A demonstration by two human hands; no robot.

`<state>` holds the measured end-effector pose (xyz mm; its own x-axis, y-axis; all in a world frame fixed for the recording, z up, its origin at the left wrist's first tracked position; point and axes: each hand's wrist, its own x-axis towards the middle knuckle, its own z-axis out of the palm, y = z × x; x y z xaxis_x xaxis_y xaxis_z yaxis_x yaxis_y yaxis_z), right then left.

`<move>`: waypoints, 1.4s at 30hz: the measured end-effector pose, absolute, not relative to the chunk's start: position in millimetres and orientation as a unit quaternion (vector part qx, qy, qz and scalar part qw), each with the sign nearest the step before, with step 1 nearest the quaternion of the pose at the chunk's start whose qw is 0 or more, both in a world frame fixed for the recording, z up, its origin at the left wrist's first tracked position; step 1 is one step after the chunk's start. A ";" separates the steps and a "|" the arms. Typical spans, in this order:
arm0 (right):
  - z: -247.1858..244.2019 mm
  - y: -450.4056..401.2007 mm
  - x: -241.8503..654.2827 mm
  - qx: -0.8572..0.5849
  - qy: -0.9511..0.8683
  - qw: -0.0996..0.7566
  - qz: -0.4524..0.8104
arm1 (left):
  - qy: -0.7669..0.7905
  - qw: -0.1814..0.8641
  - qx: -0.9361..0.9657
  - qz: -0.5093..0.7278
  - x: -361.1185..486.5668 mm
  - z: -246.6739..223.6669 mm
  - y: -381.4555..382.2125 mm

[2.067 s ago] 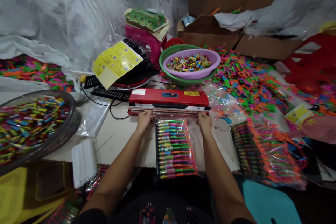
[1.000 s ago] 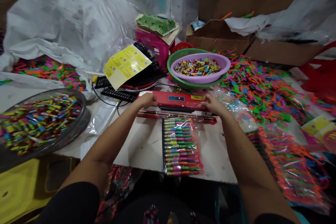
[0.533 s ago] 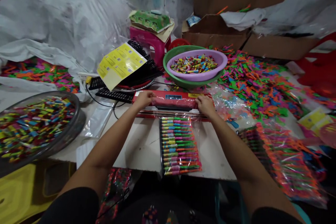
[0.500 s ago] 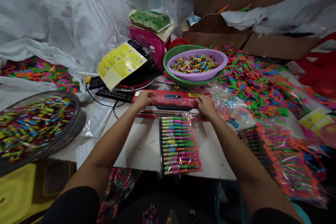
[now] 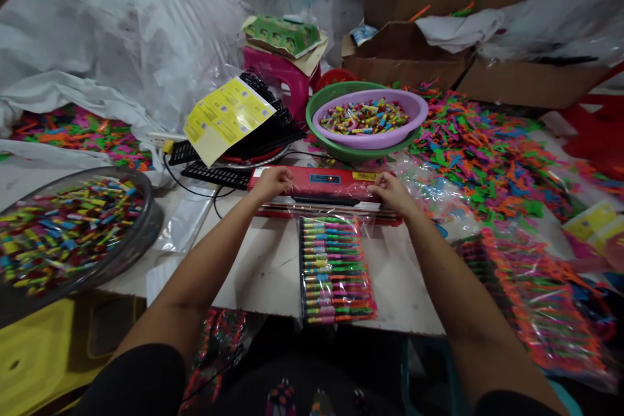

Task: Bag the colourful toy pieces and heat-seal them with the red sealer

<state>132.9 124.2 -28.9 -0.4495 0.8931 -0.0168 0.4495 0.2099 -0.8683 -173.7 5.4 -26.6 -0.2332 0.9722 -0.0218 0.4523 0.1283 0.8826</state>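
A red heat sealer [image 5: 348, 190] with a small lit display lies across the white table. In front of it a clear plastic bag [image 5: 336, 270] holds a row of colourful stick-shaped toys, and its open end reaches over the sealer's bar. My left hand [image 5: 271, 184] is at the sealer's left end, fingers pinched on the bag's film. At the right end my right hand [image 5: 391, 194] has thumb and forefinger closed at the film's other corner; the thin film is hard to see there.
Left stands a grey basin [image 5: 151, 221] of small wrapped pieces. A purple basin [image 5: 419, 110] sits inside a green one [image 5: 312, 118] behind the sealer. Loose plastic toys [image 5: 492, 149] are heaped at right, near filled bags [image 5: 541, 299]. Yellow printed cards [image 5: 229, 117] lie behind left.
My right hand has shifted slightly right and its fingers look a little less bunched. My left hand stays at the sealer's left end. The whole view has slid slightly.
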 end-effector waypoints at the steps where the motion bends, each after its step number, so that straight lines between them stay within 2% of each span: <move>1: -29.1 125.1 133.0 -0.457 -0.732 0.246 0.441 | 0.673 0.325 0.520 0.413 -173.5 -28.4 5.6; 3: -31.8 126.1 131.4 -0.472 -0.746 0.243 0.403 | 0.669 0.322 0.506 0.440 -173.4 -32.3 5.9; 8: -46.5 118.8 123.1 -0.514 -0.793 0.292 0.147 | 0.654 0.304 0.488 0.492 -171.7 -42.4 4.0; 11: -54.6 110.9 122.4 -0.534 -0.790 0.291 0.078 | 0.629 0.308 0.495 0.514 -169.6 -47.2 0.4; 14: -62.1 104.4 125.0 -0.545 -0.788 0.281 0.060 | 0.604 0.317 0.499 0.535 -166.1 -50.0 -5.9; 17: -69.9 99.6 127.1 -0.555 -0.785 0.273 0.049 | 0.647 0.263 0.501 0.511 -158.8 -50.8 -13.5; 23: -78.3 92.5 126.1 -0.554 -0.785 0.277 -0.004 | 0.783 -0.018 0.470 0.406 -133.2 -51.7 -17.6; 25: -78.4 91.2 125.2 -0.551 -0.787 0.278 -0.019 | 0.810 -0.067 0.459 0.360 -126.4 -51.7 -15.2; 30: -77.6 89.8 123.8 -0.540 -0.795 0.273 -0.044 | 0.826 -0.074 0.457 0.321 -121.4 -52.0 -11.0; 42: -72.6 87.0 121.9 -0.532 -0.803 0.264 -0.051 | 0.815 -0.040 0.463 0.347 -120.7 -51.3 -11.6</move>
